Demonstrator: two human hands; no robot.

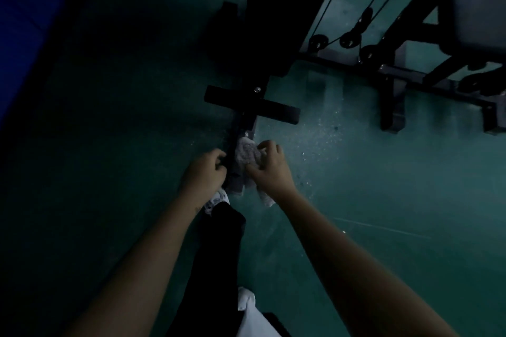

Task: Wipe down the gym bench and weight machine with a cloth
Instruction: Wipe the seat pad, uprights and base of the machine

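One pale cloth (249, 155) is pressed to the bench rail (238, 128) at frame centre, bunched under curled fingers of the right hand (271, 171). The rail's left edge is gripped by the left hand (204, 171) (fingers curled too). One crossbar (282, 112) is crossed just above. Open floor (383, 186) is left rightward, bounded by the weight machine (397, 68) at upper right.

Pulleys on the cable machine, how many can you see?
3, in a row low on the machine: left pulley, middle pulley, right pulley. Darkness further right may hide more.
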